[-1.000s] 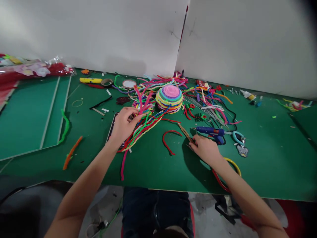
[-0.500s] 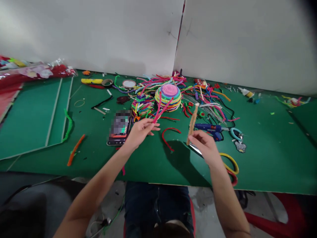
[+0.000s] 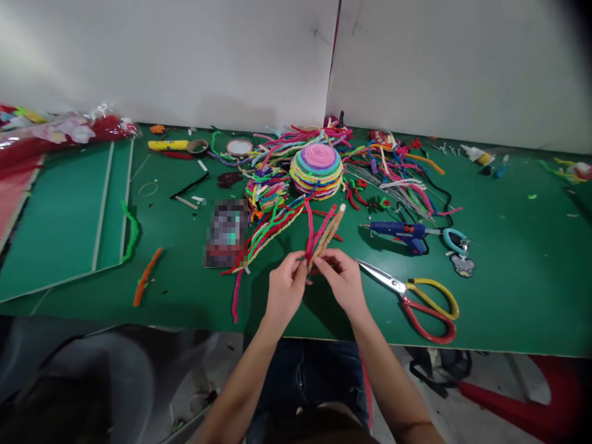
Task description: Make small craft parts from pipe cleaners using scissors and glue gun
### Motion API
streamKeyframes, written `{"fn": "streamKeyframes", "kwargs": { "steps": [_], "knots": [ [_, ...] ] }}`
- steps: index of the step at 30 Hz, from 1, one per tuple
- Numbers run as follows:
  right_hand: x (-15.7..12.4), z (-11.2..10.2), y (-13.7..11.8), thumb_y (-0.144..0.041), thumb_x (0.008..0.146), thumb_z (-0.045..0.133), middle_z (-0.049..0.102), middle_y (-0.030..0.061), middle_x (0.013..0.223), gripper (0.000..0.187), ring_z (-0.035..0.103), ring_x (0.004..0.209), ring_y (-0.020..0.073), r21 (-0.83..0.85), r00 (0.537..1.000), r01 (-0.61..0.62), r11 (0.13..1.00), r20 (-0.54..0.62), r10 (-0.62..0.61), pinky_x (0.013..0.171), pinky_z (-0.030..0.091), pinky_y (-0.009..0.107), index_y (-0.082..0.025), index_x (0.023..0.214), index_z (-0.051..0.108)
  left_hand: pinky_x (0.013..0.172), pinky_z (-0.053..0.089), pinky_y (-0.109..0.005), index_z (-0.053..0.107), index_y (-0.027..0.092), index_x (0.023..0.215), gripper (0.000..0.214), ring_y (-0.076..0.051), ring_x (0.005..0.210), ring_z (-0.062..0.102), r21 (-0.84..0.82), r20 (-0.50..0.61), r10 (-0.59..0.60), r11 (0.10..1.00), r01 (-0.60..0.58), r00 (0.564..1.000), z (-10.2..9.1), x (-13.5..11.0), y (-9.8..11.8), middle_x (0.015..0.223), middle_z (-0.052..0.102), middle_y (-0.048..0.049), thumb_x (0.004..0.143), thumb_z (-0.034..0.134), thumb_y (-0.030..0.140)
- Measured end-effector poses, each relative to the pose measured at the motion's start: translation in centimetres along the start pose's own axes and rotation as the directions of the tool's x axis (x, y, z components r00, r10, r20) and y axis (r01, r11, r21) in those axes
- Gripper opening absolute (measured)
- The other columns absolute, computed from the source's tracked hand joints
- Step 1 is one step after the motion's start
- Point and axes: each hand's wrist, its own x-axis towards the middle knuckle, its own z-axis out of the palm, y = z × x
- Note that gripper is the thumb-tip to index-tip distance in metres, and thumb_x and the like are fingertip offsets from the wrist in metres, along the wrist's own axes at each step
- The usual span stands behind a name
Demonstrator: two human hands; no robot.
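My left hand point(image 3: 287, 285) is closed on pink pipe cleaners point(image 3: 309, 228), whose free ends spread upward in a V. Beside it, my right hand point(image 3: 340, 280) pinches a tan twisted pipe cleaner piece point(image 3: 330, 233) with a pale tip. Both hands meet low over the table, and the pink and tan pieces come together between the fingertips. Just beyond them sits a dome point(image 3: 317, 169) wound in coloured pipe cleaners, pink on top. Part of a red pipe cleaner shows behind the held pieces.
Scissors point(image 3: 402, 287) lie right of my hands, with a blue glue gun point(image 3: 400, 231) behind. A blurred phone point(image 3: 226, 234) lies on the left. Loose pipe cleaners point(image 3: 272, 237) cover the middle of the green table point(image 3: 185, 296). A white wall point(image 3: 185, 55) stands behind.
My hands have come together from apart, bringing the pink pipe cleaners beside the tan piece. The right hand has moved left, leaving the scissors in full view.
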Motion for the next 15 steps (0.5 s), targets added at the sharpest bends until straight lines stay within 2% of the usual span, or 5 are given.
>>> {"fn": "streamKeyframes", "kwargs": {
  "steps": [3, 7, 12, 15],
  "knots": [
    [-0.1, 0.0, -0.1, -0.031, 0.076, 0.063, 0.067, -0.0003, 0.074, 0.012, 0.058, 0.062, 0.0121, -0.098, 0.998, 0.046, 0.994, 0.048, -0.041, 0.06, 0.048, 0.025, -0.02, 0.08, 0.066, 0.064, 0.058, -0.027, 0.059, 0.017, 0.103, 0.026, -0.017, 0.074, 0.068, 0.02, -0.048, -0.006, 1.0, 0.007, 0.999, -0.2, 0.0, -0.2, 0.085, 0.071, -0.0047, 0.086, 0.049, 0.033],
    [-0.1, 0.2, 0.3, -0.031, 0.075, 0.063, 0.065, 0.0, 0.075, 0.012, 0.054, 0.058, 0.0108, -0.122, 0.999, 0.033, 0.992, 0.025, -0.03, 0.056, 0.045, 0.024, -0.021, 0.08, 0.067, 0.073, 0.057, -0.028, 0.062, 0.02, 0.101, 0.024, -0.016, 0.079, 0.067, 0.056, 0.004, 0.061, 0.997, -0.061, 0.998, -0.3, -0.5, -0.1, 0.096, 0.07, -0.0045, 0.088, 0.047, 0.032],
    [0.0, 0.5, 1.0, -0.033, 0.074, 0.064, 0.062, 0.0, 0.072, 0.014, 0.055, 0.062, 0.0117, -0.041, 0.999, 0.015, 0.999, -0.048, -0.017, 0.059, 0.046, 0.025, -0.02, 0.079, 0.062, 0.074, 0.058, -0.03, 0.061, 0.017, 0.101, 0.025, -0.018, 0.088, 0.067, -0.189, -0.01, -0.019, 0.982, 0.017, 1.0, 0.4, -1.0, -0.3, 0.1, 0.069, -0.0067, 0.086, 0.05, 0.035],
    [0.0, 0.5, 1.0, -0.033, 0.074, 0.064, 0.061, -0.0001, 0.072, 0.015, 0.056, 0.064, 0.0119, -0.033, 0.998, 0.004, 0.999, -0.057, -0.006, 0.061, 0.046, 0.026, -0.02, 0.08, 0.061, 0.074, 0.059, -0.029, 0.061, 0.016, 0.101, 0.026, -0.019, 0.091, 0.066, -0.251, -0.035, -0.042, 0.967, 0.032, 0.999, 0.7, -1.3, -0.4, 0.101, 0.069, -0.0076, 0.085, 0.052, 0.035]
  ]
}}
